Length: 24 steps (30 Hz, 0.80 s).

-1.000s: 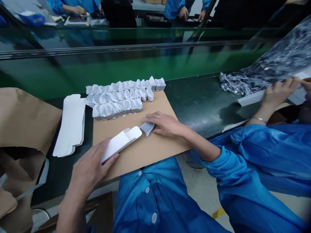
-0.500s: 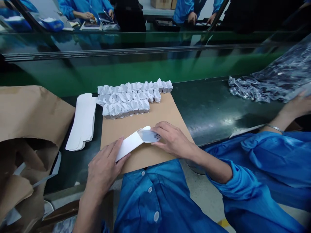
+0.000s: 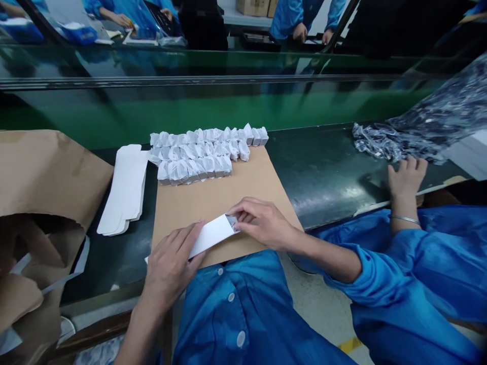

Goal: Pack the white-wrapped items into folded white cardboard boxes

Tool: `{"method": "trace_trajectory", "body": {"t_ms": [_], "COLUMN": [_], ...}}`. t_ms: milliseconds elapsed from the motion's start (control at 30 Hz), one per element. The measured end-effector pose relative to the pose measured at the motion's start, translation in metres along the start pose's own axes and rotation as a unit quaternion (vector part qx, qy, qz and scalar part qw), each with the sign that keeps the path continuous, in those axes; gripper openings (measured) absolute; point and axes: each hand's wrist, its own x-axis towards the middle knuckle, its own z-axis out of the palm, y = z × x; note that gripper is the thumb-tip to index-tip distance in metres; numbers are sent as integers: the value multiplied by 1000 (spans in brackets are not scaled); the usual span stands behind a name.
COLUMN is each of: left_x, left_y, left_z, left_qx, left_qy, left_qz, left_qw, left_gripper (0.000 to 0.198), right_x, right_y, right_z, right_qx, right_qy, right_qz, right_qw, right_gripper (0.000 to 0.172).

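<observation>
My left hand is closed around the lower left part of a long white box, which lies tilted over a brown cardboard sheet. At the box's upper right end, my right hand pinches a grey translucent packet, most of it inside the box and hidden. Rows of small items wrapped in white paper stand at the back of the sheet. Flat white cartons lie stacked to the left of the sheet.
A large brown paper bag stands at the left. Clear plastic bags lie at the right, near another person's hand. A green barrier runs behind the dark bench, with people's hands working beyond it.
The grey packet has gone mostly into the white box, with my right hand now at its open end. The neighbouring person's hand has moved left onto the bench edge.
</observation>
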Motion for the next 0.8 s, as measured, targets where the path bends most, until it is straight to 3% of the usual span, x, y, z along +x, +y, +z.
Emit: {"method": "trace_trajectory", "body": {"t_ms": [133,267,400,500,567,633,700,767,800], "left_x": [7,22,38,48,53,57,57,54,52], "left_y": [14,34,54,60,45,11,-38,-87,-107], "left_z": [4,8,15,13,3,-12,-26,-34,-34], "left_qx": [70,67,75,55,21,3,17,34,31], "left_qy": [12,-19,2,15,38,76,90,0,-17], "left_qz": [-56,-83,-136,-129,-109,-148,-295,-461,-488], "left_qw": [996,994,988,990,993,986,951,887,872], "left_gripper": [55,50,46,47,53,64,72,75,73], "right_x": [-7,-4,2,4,6,7,8,8,8], "right_y": [0,8,11,11,15,26,41,60,70], "right_z": [4,2,15,14,-10,-56,-115,-173,-198], "right_qx": [133,76,76,69,50,18,-31,-97,-139], "right_qy": [-8,77,99,153,184,214,272,322,319], "right_qz": [73,89,90,92,88,93,124,169,196], "right_qw": [988,990,988,981,978,972,954,926,917], "right_gripper": [30,27,35,29,29,32,32,31,29]}}
